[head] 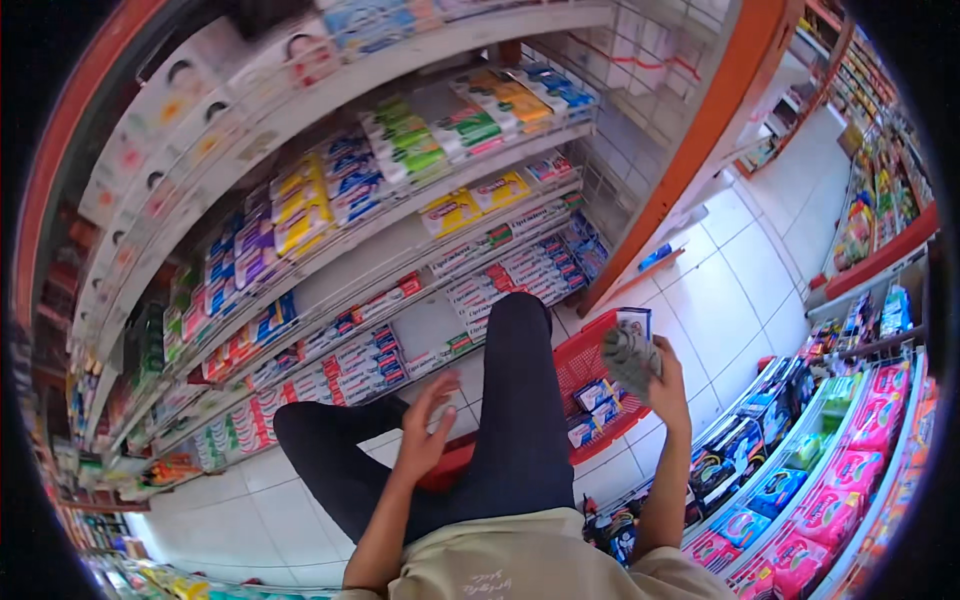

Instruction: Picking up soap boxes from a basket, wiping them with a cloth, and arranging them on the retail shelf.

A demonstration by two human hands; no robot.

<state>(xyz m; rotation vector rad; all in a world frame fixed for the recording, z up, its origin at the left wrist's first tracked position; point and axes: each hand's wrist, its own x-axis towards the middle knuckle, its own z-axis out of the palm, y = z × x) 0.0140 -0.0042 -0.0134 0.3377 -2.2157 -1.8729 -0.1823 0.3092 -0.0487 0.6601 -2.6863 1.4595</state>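
My right hand (667,386) grips a crumpled grey-green cloth (631,358). A small box (636,321), white and dark blue, shows just behind the cloth; whether the hand also holds it I cannot tell. Below the cloth, a red plastic basket (585,346) stands on the floor with several small blue and white packs (596,397) inside. My left hand (429,427) is raised beside my bent knee, fingers apart, holding nothing. In front of it, boxes of toothpaste (360,364) lie stacked on the lowest shelf, with another stack (517,281) further right.
Shelves in front hold yellow packs (301,202), green packs (405,139) and other goods. An orange-brown post (697,142) closes the rack's right end. Pink packs (829,517) fill a shelf at the lower right. White floor tiles (274,525) show between the racks.
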